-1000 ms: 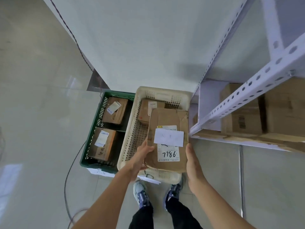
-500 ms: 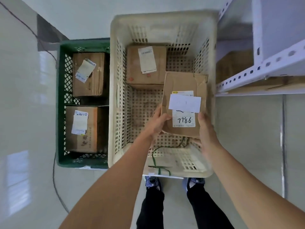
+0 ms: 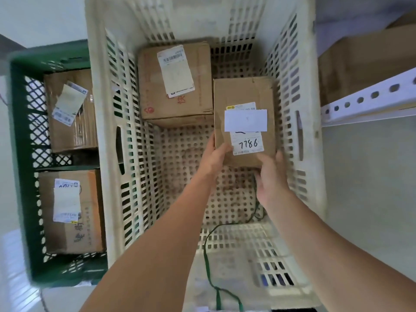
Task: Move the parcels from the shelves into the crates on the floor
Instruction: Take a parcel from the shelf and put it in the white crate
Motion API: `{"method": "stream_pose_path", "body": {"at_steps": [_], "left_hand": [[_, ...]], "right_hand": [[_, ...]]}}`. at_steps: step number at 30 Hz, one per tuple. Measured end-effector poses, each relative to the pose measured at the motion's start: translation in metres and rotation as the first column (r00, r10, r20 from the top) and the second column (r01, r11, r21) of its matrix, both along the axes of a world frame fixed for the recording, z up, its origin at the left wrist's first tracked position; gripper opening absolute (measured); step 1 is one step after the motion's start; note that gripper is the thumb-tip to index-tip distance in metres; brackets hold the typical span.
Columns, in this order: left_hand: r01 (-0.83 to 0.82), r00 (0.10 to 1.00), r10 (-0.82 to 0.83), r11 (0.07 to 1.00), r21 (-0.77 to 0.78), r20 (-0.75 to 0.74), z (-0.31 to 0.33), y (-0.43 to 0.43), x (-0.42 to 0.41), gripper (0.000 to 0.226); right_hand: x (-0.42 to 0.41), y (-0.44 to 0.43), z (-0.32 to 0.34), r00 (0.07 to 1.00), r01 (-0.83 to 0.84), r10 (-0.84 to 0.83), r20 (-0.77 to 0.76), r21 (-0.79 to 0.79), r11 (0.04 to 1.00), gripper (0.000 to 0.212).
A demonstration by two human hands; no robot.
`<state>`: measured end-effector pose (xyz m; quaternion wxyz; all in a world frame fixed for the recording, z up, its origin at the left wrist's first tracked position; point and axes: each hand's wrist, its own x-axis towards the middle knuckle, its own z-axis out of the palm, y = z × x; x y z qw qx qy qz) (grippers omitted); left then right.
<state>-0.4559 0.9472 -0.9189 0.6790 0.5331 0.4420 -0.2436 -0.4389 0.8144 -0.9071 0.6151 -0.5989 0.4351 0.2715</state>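
A pale, glossy floor fills the right side and runs down the left edge, with a soft bright patch of reflected light at lower left. A plain white wall rises at upper left. A thin green cord snakes up from the bottom edge, then curves rightward.

Cream perforated crate, dark green lattice crate, brown cardboard parcels, white labels with black handwritten digits, green cord, white punched shelf rail, pale glossy floor
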Motion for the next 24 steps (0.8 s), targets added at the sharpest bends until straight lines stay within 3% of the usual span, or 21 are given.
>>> {"method": "stream_pose_path", "body": {"at_steps": [4,7,10,14,19,24], "left_hand": [[-0.086,0.996,0.086,0.996,-0.002,-0.036,-0.009,0.005,0.006,0.074],[-0.116,0.987,0.111,0.993,-0.035,-0.116,-0.009,0.008,0.004,0.078],[-0.121,0.986,0.113,0.991,-0.055,-0.124,-0.009,0.008,0.003,0.075],[-0.132,0.987,0.126,0.990,-0.056,-0.100,-0.008,0.009,0.012,0.072],[-0.094,0.994,0.092,0.995,-0.042,-0.054,0.003,0.009,0.017,0.068],[-0.049,0.998,0.049,0.999,0.014,-0.043,0.042,0.014,0.009,0.060]], "right_hand": [[0.026,0.011,-0.019,0.994,0.103,-0.100,-0.038,0.097,0.990,0.056],[0.043,0.018,-0.025,0.993,0.107,-0.105,-0.051,0.039,0.993,0.056],[0.061,0.021,-0.031,0.984,0.156,-0.158,-0.085,-0.030,0.987,0.037],[0.078,0.026,-0.034,0.984,0.167,-0.159,-0.086,0.102,0.981,0.014],[0.085,0.031,-0.021,0.990,0.137,-0.127,-0.062,0.206,0.969,0.048],[0.064,0.026,0.017,0.995,0.067,-0.056,-0.085,0.128,0.989,0.053]]}}
